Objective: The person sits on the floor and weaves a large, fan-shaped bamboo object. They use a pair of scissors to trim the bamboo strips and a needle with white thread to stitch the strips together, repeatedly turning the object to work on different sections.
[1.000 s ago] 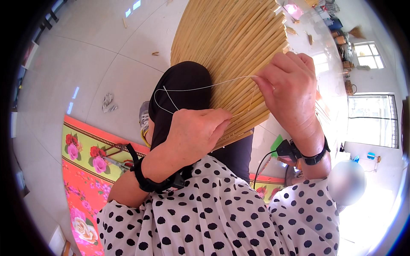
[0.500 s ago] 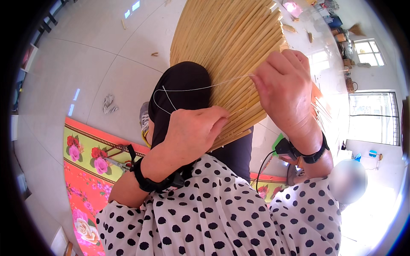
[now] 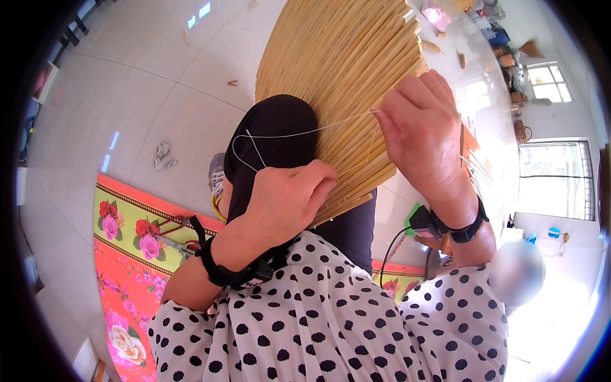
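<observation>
- Right hand (image 3: pixel 420 121): raised over the edge of the sticks, thumb and fingertips pinching the thread (image 3: pixel 283 135).
- Left hand (image 3: pixel 289 197): lower, just beside the near sticks, thumb and index finger pressed together on a strand of the same thread, as far as the view shows.
- Sticks (image 3: pixel 337 70): laid side by side as one fanned panel, just beyond and beside the left knee (image 3: pixel 273 124); the near ends lie between the hands.
- Thread: crosses from the right fingertips over the knee, loops back toward the left hand; a straight piece stands up from the loop (needle or stiff end, cannot tell).
- Step in hand: judged to be drawing the thread through or along the near sticks.
- Next move: appears to call for even tension, the left pinch held firm, and the loop kept free of snags.
</observation>
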A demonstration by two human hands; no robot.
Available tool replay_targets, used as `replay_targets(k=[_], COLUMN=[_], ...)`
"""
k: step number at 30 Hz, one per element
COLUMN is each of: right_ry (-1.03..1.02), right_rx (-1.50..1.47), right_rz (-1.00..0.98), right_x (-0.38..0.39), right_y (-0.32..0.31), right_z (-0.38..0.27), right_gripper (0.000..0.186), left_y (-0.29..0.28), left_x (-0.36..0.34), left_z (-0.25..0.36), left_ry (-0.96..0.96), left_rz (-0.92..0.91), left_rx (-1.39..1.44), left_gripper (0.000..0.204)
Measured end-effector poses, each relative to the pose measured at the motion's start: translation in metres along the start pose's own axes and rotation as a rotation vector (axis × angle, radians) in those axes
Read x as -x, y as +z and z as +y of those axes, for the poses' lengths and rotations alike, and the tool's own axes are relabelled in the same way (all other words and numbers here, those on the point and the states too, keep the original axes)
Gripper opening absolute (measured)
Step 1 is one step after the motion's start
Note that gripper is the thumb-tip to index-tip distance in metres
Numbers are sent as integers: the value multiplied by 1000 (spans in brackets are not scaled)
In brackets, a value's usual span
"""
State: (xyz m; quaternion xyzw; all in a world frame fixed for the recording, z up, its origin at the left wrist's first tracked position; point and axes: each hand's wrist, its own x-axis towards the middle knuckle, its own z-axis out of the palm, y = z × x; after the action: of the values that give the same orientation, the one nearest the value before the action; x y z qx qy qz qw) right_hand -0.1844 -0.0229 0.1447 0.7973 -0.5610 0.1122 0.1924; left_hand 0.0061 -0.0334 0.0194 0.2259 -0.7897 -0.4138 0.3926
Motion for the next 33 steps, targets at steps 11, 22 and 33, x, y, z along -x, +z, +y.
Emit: replay_targets(k=[11, 22, 33], right_ry=[0, -3, -11], right_rx=[82, 75, 77], right_rz=[3, -23, -16], right_x=[0, 0, 1], right_y=[-1, -2, -1], right_z=[1, 2, 3], right_gripper=[15, 15, 15], left_y=[0, 0, -1], left_x=[-3, -4, -7], left_z=[1, 3, 9], left_ry=[14, 12, 24], left_rz=[5, -14, 0], left_rx=[-17, -59, -96], left_gripper=[8, 8, 7])
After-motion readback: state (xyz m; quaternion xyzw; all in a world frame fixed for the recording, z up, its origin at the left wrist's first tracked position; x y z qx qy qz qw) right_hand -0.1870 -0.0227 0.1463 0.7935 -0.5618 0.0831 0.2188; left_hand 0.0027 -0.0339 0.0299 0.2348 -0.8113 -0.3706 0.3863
